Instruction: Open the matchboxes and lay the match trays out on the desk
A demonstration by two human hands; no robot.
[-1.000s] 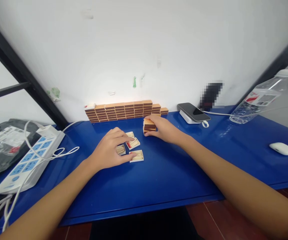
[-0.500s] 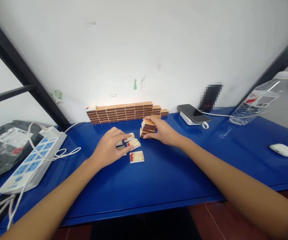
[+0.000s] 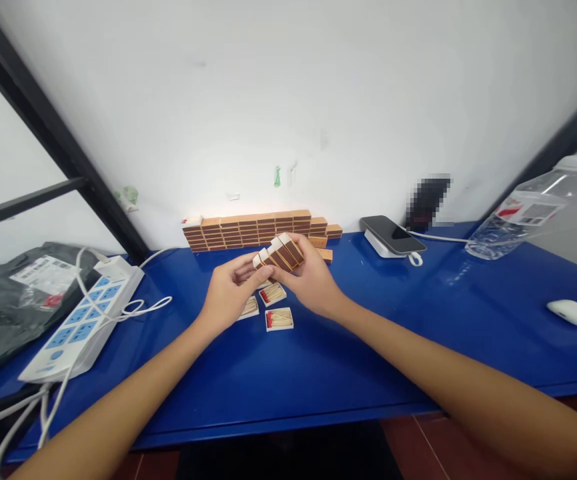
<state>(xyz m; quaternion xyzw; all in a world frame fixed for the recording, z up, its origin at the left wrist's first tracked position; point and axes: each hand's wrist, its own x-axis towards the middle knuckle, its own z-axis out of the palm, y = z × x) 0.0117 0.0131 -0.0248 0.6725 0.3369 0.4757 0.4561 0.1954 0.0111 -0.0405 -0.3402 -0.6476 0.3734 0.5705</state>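
A: What have we got in our hands?

B: A small stack of matchbox sleeves [image 3: 282, 253], tilted and lifted above the blue table [image 3: 348, 347]. Our right hand [image 3: 308, 280] grips it from the far side, fingers curled around the stack. Our left hand [image 3: 228, 293] meets it at the near end, thumb and fingertips pinched on the lowest sleeve.

A: And underneath?

B: Three open matchbox trays [image 3: 279, 319] full of red-tipped matches lie flat on the table, just below our hands, close together.

A: What's behind?

B: A low wall of stacked matchboxes [image 3: 248, 231] stands against the white wall, with one loose matchbox [image 3: 325, 255] just beside our right hand. Further right a phone [image 3: 392, 231] rests on its white stand, then a clear water bottle [image 3: 518, 220] and a white earbud case [image 3: 575, 312]. On the left sit a white power strip [image 3: 88, 313] with its cable, and a black bag [image 3: 8, 300]
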